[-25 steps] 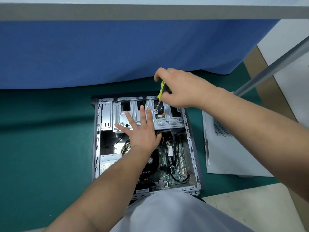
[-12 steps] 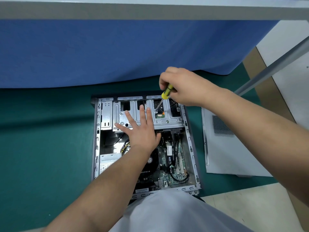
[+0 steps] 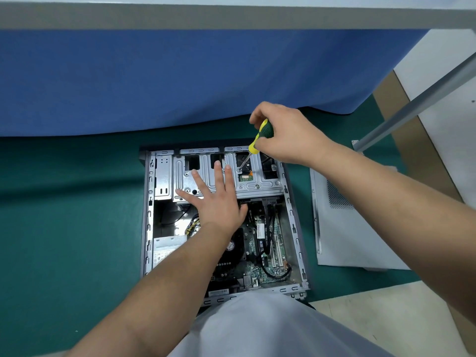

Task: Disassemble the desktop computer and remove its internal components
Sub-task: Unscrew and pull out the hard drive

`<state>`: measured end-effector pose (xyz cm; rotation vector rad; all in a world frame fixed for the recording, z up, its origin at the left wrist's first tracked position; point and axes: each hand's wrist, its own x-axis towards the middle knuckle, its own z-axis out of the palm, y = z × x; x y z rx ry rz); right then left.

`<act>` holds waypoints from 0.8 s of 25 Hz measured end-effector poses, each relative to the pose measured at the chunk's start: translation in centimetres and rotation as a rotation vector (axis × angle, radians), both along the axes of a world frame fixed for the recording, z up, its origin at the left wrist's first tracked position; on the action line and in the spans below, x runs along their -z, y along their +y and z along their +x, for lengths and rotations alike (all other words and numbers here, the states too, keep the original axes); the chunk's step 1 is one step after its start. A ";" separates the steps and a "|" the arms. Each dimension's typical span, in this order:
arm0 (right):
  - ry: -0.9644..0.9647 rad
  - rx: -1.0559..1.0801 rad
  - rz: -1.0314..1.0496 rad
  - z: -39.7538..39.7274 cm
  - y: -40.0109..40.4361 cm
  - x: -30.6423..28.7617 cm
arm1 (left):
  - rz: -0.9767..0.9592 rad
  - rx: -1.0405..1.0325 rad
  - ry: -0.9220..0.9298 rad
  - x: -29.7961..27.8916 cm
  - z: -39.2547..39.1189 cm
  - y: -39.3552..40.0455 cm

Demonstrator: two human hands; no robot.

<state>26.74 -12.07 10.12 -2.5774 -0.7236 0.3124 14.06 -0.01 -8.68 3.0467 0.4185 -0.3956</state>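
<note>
An open desktop computer case [image 3: 148,215] lies flat on the green mat. Inside, a silver drive cage [image 3: 260,181] spans the far end and a green motherboard [image 3: 273,251] with black cables fills the near right. My left hand [image 3: 216,199] rests flat on the cage with fingers spread. My right hand [image 3: 288,135] grips a yellow and green screwdriver [image 3: 261,135]. Its tip sits on a screw [image 3: 239,170] on top of the cage, beside a small green board.
The removed grey side panel [image 3: 345,228] lies on the mat right of the case. A blue cloth [image 3: 180,78] hangs behind the case under a table edge. A grey metal leg [image 3: 417,104] slants at the right. The power supply [image 3: 167,246] sits near left in the case.
My right hand has shifted slightly on the screwdriver handle, which has tilted and turned. The tip stays on the same screw. My left hand has not moved.
</note>
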 end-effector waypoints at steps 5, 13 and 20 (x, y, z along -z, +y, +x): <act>-0.044 -0.059 -0.061 -0.1 -0.4 -0.2 | 0.002 -0.001 0.002 0.0 -0.1 0.1; 0.008 0.075 0.002 -0.4 -2.5 0.5 | -0.002 0.007 0.011 -0.1 -0.1 0.1; 0.052 0.263 0.118 -0.9 -5.0 1.3 | 0.000 0.010 0.027 -0.7 -0.2 0.1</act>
